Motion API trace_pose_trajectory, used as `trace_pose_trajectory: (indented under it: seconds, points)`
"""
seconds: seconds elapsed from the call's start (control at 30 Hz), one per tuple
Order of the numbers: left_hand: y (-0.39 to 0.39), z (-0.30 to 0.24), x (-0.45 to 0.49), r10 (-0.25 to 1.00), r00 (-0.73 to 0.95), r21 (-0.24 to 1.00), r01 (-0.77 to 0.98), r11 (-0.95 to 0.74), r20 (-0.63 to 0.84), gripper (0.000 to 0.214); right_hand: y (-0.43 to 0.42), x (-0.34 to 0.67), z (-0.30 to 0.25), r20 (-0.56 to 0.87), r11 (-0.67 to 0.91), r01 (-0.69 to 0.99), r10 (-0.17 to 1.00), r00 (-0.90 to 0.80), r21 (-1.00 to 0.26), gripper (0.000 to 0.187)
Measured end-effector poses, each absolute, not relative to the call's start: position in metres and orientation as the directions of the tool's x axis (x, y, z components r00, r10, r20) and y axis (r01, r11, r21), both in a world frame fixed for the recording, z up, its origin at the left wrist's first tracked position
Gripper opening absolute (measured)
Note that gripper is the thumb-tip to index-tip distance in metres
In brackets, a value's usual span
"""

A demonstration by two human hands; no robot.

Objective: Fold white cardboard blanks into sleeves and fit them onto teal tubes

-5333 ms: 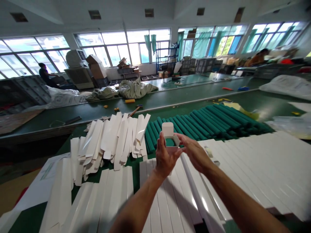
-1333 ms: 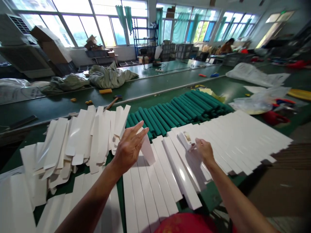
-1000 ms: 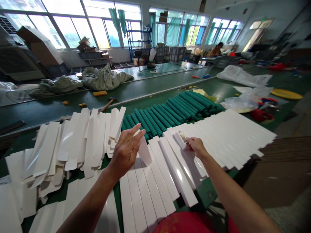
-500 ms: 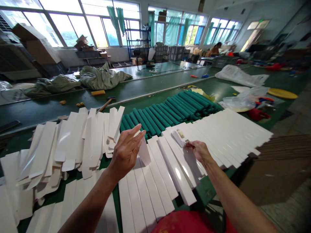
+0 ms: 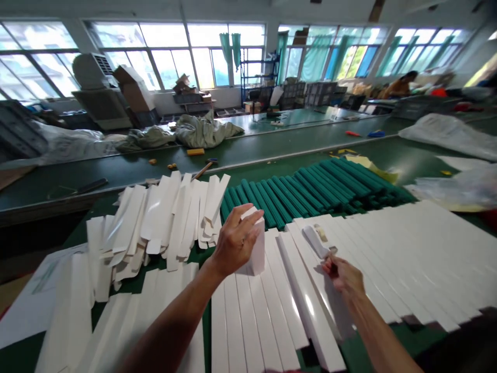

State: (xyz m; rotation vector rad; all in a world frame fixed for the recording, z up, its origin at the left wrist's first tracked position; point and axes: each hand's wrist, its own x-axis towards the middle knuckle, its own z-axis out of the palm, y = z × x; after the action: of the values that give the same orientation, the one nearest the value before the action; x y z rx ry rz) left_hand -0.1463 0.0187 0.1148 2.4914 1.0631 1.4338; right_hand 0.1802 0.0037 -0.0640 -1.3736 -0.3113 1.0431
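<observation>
My left hand (image 5: 237,239) is closed around a white carton (image 5: 258,254), which stands tilted up above the row of flat white boxes, fingers over its top end. My right hand (image 5: 345,275) is pinched at the cutting end of a white tape dispenser (image 5: 319,240), apparently on the clear tape, which is hard to make out. The dispenser rests on long white boxes (image 5: 248,316) laid side by side. One raised white box (image 5: 310,300) lies between my two hands.
Loose folded white cartons (image 5: 155,217) are heaped at the left. Green ribbed rolls (image 5: 310,186) lie in a row behind the boxes. Beyond are a crumpled grey-green sack (image 5: 205,129), clear plastic bags (image 5: 458,186) and a long green table (image 5: 279,147). Another person (image 5: 402,85) sits far back.
My view has swung left. My left hand has brought the white carton more upright, its fingers now over the end. My right hand has drawn slightly back from the dispenser's edge.
</observation>
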Motion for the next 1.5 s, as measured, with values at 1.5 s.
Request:
trace_pose_trajectory:
  seconds: [1.5]
  points:
    - [0.010,0.100,-0.133,0.673,0.221,0.582,0.361,-0.729,0.706,0.052,0.022,0.014,0.063,0.177,0.165,0.214,0.983,0.039,-0.963,0.045]
